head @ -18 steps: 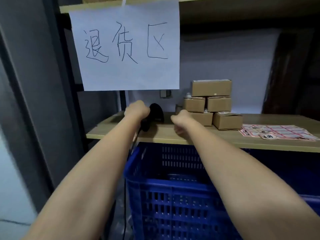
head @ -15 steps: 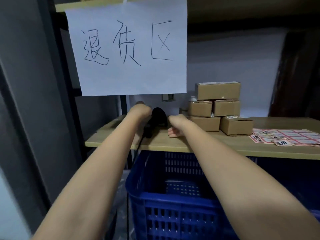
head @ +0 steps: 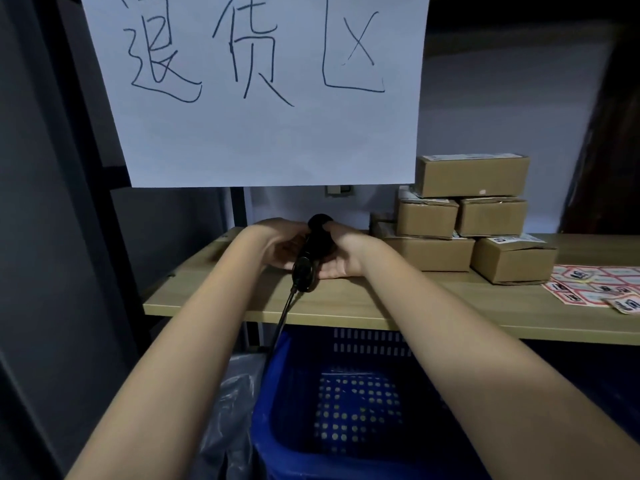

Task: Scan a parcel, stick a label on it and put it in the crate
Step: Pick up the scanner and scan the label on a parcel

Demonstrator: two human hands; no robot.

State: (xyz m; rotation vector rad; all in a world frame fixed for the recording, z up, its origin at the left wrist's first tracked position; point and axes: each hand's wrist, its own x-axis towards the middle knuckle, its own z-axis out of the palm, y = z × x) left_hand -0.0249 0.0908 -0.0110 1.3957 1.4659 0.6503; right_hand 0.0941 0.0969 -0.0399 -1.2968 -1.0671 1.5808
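A black handheld scanner [head: 313,249] with a dangling cable lies between both my hands on the wooden shelf [head: 363,303]. My left hand [head: 277,245] cups its left side and my right hand [head: 341,252] wraps its right side. A stack of brown cardboard parcels [head: 464,216] stands on the shelf to the right of my hands. Sheets of red-bordered labels [head: 595,287] lie at the shelf's right end. The blue plastic crate [head: 277,410] sits below the shelf, with nothing visible inside.
A large white paper sign [head: 256,88] with handwritten characters hangs above the shelf. A dark upright post and wall close off the left side. A grey plastic bag [head: 228,410] lies left of the crate.
The camera has moved closer to the shelf. Both hands have closed in around the scanner, and its handle now points toward me with the cable hanging over the shelf edge.
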